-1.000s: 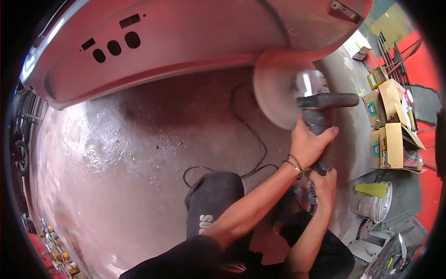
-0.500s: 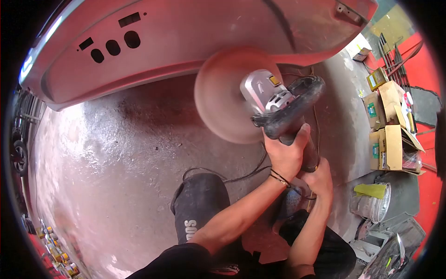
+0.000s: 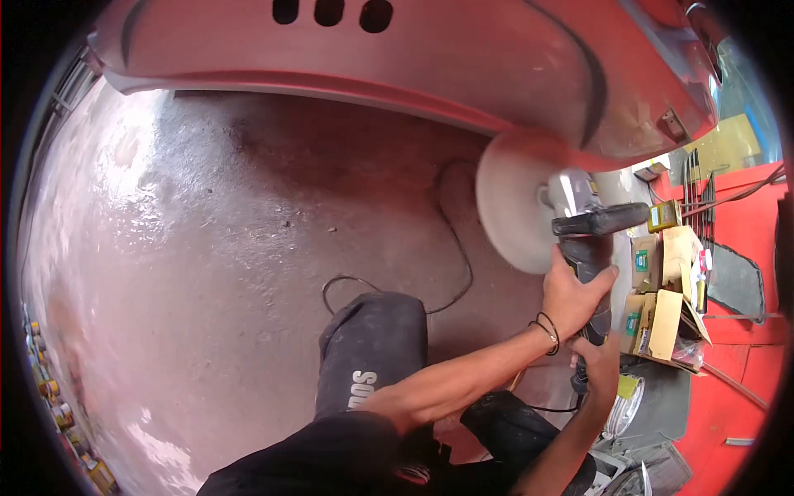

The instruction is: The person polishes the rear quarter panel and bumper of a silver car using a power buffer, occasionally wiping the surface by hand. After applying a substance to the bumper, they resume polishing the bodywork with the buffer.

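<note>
A power polisher [image 3: 585, 248] with a silver head and a black loop handle is held out to the right. My left hand [image 3: 572, 293] wraps round its dark body just behind the loop handle, dark bands on the wrist. Lower down, my right hand [image 3: 597, 354] is closed round the rear of the tool. The large round disc [image 3: 517, 198] is blurred by spinning, and its upper edge meets the lower edge of the reddish-grey body panel [image 3: 397, 62], which has several dark oval holes.
A black cable [image 3: 470, 269] loops over the grey floor [image 3: 223, 273]. Cardboard boxes [image 3: 666, 326] and a yellow tin [image 3: 663, 216] stand at the right, by a red surface [image 3: 736, 273]. Small cans [image 3: 62, 413] line the lower left. My knee [image 3: 376, 347] is below centre.
Both hands and the polisher have shifted right along the panel's lower edge. The view has also moved, so the panel's holes now sit higher and further right.
</note>
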`<state>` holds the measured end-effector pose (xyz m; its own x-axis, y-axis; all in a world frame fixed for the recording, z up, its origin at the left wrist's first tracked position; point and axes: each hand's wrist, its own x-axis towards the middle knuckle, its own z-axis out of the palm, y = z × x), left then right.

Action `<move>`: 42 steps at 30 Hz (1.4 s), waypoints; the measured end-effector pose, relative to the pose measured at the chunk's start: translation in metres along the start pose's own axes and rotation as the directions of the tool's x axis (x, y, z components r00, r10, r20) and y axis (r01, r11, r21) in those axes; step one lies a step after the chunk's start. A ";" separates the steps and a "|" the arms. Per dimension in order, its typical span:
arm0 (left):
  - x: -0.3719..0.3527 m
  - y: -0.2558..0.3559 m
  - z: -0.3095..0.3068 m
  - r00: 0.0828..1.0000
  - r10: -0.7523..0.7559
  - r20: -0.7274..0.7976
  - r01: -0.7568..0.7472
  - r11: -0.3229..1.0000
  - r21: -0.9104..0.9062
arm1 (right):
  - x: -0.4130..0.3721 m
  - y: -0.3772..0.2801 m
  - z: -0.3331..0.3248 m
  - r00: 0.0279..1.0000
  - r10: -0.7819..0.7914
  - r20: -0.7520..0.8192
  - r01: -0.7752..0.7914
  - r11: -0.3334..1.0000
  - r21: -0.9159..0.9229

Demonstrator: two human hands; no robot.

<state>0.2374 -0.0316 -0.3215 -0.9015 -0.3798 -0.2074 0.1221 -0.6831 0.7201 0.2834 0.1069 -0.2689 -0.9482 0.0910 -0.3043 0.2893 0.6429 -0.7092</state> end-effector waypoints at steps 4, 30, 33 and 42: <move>0.003 0.034 -0.026 0.963 0.203 -0.175 -0.232 0.958 -0.170 | 0.000 -0.050 0.029 0.972 -0.181 0.147 0.202 0.969 -0.140; 0.059 0.048 -0.090 0.928 0.234 0.290 -0.298 0.933 0.200 | 0.069 0.049 0.171 0.945 -0.323 -0.040 0.305 0.836 0.457; 0.062 0.048 -0.093 0.939 0.176 0.297 -0.260 0.925 0.276 | 0.079 0.064 0.186 0.922 -0.375 -0.101 0.380 0.819 0.430; 0.067 -0.015 -0.098 0.952 0.125 0.280 -0.239 0.875 0.420 | 0.086 0.121 0.198 0.957 -0.280 -0.075 0.276 0.806 0.523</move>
<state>0.2154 -0.1075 -0.4111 -0.9590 -0.2724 0.0785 0.1480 -0.2450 0.9582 0.2625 0.0420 -0.5066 -0.9983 -0.0359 -0.0453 0.0397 0.1453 -0.9886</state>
